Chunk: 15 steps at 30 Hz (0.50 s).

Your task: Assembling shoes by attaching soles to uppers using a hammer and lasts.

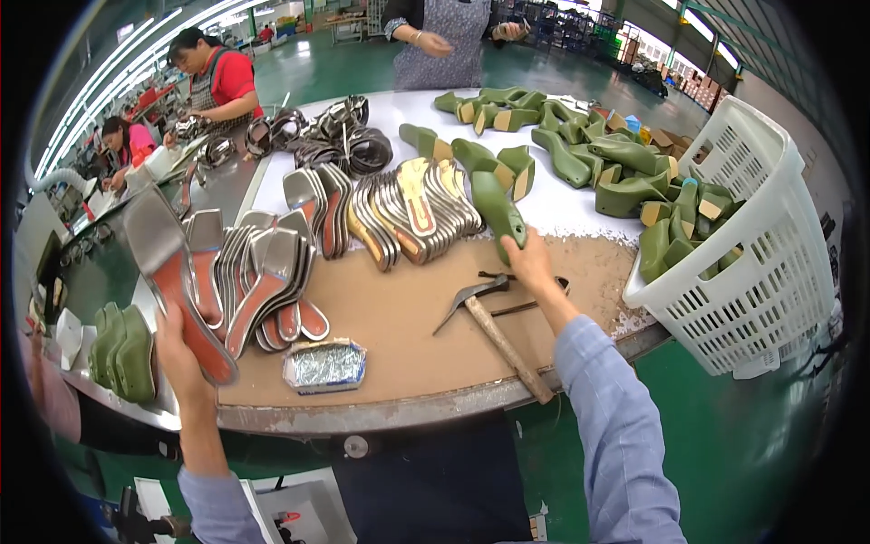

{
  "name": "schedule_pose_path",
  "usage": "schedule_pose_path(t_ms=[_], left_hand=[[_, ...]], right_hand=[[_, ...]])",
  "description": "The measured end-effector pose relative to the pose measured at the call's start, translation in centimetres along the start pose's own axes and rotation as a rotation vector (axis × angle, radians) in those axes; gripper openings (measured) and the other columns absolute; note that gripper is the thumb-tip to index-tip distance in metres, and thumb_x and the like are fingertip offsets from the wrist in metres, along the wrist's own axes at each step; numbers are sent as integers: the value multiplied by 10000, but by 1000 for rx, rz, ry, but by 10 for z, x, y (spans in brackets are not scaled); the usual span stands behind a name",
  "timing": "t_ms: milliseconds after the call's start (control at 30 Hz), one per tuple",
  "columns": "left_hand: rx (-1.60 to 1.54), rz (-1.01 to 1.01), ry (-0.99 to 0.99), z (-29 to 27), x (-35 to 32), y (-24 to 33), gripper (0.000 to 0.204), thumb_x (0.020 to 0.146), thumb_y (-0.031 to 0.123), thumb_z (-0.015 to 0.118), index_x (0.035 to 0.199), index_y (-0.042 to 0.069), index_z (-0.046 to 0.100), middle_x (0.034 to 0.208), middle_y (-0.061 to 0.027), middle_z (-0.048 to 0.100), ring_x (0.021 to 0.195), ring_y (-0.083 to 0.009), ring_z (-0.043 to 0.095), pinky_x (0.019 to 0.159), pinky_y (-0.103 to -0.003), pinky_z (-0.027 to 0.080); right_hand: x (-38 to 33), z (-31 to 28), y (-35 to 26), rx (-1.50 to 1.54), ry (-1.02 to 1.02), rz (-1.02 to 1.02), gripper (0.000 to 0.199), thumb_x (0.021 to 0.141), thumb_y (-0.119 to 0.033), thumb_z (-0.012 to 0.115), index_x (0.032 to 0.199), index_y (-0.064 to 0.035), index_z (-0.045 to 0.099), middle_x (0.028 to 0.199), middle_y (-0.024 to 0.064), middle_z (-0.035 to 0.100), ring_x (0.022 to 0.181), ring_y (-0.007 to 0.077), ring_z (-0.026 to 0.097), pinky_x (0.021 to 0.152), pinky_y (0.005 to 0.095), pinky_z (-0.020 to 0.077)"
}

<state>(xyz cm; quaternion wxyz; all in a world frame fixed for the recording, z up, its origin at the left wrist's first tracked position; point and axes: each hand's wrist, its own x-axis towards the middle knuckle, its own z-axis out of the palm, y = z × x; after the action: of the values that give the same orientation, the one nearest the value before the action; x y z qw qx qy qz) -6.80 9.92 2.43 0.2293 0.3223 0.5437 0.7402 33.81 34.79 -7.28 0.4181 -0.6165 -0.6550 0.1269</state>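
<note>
My left hand (178,349) holds up a silver shoe sole with a red underside (172,272), tilted over the table's left edge. My right hand (528,261) reaches forward and grips the heel end of a green shoe last (497,207) that lies on the table beside a row of metallic insoles (408,213). A hammer with a wooden handle (500,337) lies on the brown board just under my right forearm.
Stacks of silver and red soles (263,272) fill the left of the table. Several green lasts (598,159) spread across the far right and in a white plastic basket (770,263). A foil tray (324,364) sits near the front edge. Other people work at the back left.
</note>
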Motion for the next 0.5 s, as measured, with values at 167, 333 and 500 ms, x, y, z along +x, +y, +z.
schedule_pose_path(t_ms=[167, 333, 500], left_hand=[[45, -139, -43, 15, -83, -29, 269, 978, 326, 444, 1037, 65, 474, 738, -67, 572, 596, -170, 586, 540, -296, 494], [-122, -243, 31, -17, -99, -87, 286, 988, 290, 441, 1175, 74, 420, 783, -78, 566, 611, -181, 590, 544, -306, 509], [-141, -270, 328, -32, -100, -111, 304, 983, 294, 454, 1192, 78, 412, 796, -71, 551, 606, -160, 571, 510, -292, 494]], right_hand=[[17, -4, -6, -163, -292, -87, 384, 839, -204, 608, 1101, 60, 515, 1012, 301, 594, 970, 467, 563, 852, 499, 454], [70, -73, 74, -535, -50, -27, 337, 807, -81, 554, 1126, 26, 533, 1051, 251, 604, 976, 433, 581, 838, 489, 467], [129, -40, 54, -171, 133, -159, 453, 850, -157, 591, 1237, 54, 488, 1199, 244, 551, 1098, 395, 534, 951, 409, 426]])
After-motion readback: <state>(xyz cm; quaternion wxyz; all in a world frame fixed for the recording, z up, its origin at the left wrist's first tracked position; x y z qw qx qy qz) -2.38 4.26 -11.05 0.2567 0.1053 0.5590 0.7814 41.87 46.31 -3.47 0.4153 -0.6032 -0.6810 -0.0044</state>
